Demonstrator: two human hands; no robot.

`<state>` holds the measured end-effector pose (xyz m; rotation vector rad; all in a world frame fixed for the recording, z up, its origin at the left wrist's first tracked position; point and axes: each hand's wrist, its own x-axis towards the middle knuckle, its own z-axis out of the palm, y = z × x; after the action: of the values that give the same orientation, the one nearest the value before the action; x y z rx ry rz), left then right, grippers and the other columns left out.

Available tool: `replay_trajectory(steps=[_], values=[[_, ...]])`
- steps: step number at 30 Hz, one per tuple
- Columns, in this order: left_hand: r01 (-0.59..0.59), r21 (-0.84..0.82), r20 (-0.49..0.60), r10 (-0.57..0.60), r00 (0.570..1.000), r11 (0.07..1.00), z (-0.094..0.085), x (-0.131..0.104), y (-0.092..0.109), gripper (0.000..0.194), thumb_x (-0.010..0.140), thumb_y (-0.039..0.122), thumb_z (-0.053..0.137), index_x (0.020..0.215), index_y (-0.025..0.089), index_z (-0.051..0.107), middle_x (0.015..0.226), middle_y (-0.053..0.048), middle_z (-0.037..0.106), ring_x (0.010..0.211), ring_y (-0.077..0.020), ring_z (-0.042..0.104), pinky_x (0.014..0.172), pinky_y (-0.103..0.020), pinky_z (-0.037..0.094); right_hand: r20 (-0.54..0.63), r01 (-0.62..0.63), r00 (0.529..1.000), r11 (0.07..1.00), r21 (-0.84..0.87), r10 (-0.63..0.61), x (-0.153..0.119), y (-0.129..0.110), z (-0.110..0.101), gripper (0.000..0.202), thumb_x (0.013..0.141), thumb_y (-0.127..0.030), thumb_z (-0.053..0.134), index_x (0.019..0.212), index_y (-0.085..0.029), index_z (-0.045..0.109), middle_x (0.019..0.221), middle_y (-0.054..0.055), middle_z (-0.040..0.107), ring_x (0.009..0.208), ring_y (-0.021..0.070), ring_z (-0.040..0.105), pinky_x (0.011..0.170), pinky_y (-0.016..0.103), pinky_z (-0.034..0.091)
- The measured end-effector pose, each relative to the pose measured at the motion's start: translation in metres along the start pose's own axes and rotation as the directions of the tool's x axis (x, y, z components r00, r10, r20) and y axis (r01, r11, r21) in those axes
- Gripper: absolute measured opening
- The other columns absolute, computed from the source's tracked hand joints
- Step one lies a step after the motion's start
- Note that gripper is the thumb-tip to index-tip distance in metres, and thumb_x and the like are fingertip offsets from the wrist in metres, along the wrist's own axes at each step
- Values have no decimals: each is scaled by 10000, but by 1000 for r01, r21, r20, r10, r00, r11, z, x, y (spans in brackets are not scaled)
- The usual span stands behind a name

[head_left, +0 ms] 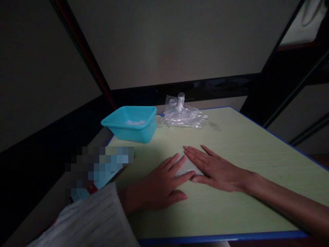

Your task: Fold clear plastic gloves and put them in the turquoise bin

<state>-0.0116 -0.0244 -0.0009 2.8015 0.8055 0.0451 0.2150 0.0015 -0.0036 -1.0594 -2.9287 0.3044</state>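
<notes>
A small white flat piece (189, 167), paper or cloth, I cannot tell which, lies on the pale yellow-green table (241, 212). My left hand (168, 181) rests on its left side, palm down with the fingers spread. From the right, my right hand (216, 168) lies flat over the other side, its fingers stretched out and the thumb apart. The fingertips of both hands come close together over the piece. Much of it is hidden under them.
A turquoise plastic basket (149, 132) with something whitish inside stands at the table's back left. Beside it lies a crumpled clear plastic bag (183, 115). At the left edge is a blurred-out light blue item (108, 171). Blue edging (231, 237) runs round the table.
</notes>
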Motion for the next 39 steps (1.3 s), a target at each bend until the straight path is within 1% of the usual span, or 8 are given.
replay_trajectory(steps=[11,18,21,24,26,28,31,39], values=[[2,-43,-6,-2,1000,999,1,0,1,587,891,436,467,1397,188,301,1498,-189,105,1366,-374,42,1072,-541,153,-91,-32,995,997,-72,25,-12,19,9,781,885,-608,272,1437,-74,128,1467,203,171,1354,290,158,1066,580,165],[-22,-210,-128,-5,992,977,-1,-4,-3,770,871,594,367,1432,111,157,1505,-191,49,1383,-305,28,1099,-482,122,-151,-16,989,997,-71,5,-19,35,11,801,876,-597,322,1452,-123,29,1479,194,179,1348,312,189,1058,575,199],[-2,-363,-286,-110,952,932,-7,-3,-10,604,906,469,390,1383,115,285,1460,-167,273,1342,-254,250,1077,-401,233,-236,4,971,998,-68,-20,-18,35,5,745,882,-578,331,1441,-119,151,1458,196,268,1330,318,258,1038,587,230],[71,-540,-401,-331,854,839,-9,1,-17,310,890,317,400,1067,133,576,1106,-110,620,1034,-206,560,905,-316,418,-346,76,933,993,-89,-102,-17,29,-5,491,912,-466,384,1272,-140,457,1327,170,479,1225,282,433,1015,552,290],[99,-646,-391,-439,809,757,-9,6,-21,234,850,282,424,836,145,613,870,-66,665,822,-181,602,753,-276,462,-410,158,892,981,-109,-189,-18,21,-11,308,928,-361,409,1074,-149,579,1112,128,611,1056,229,549,962,476,369],[115,-729,-325,-489,809,675,-8,10,-23,184,797,252,464,741,144,602,760,-45,654,725,-167,588,666,-255,453,-447,239,853,963,-123,-269,-17,11,-14,238,934,-286,412,951,-147,605,917,87,635,886,187,578,841,383,437],[126,-796,-253,-514,819,592,-8,14,-24,140,756,195,473,710,140,593,723,-33,644,707,-156,579,656,-246,442,-425,303,836,938,-171,-347,-13,-5,-14,247,943,-238,392,856,-152,607,808,54,614,753,162,547,667,305,422],[139,-809,-228,-523,822,571,-4,15,-27,110,743,211,519,719,138,598,724,-30,647,715,-165,586,668,-262,447,-236,363,825,802,-475,-513,9,-32,-9,184,861,-123,507,705,-151,598,704,11,574,662,162,503,575,323,334]])
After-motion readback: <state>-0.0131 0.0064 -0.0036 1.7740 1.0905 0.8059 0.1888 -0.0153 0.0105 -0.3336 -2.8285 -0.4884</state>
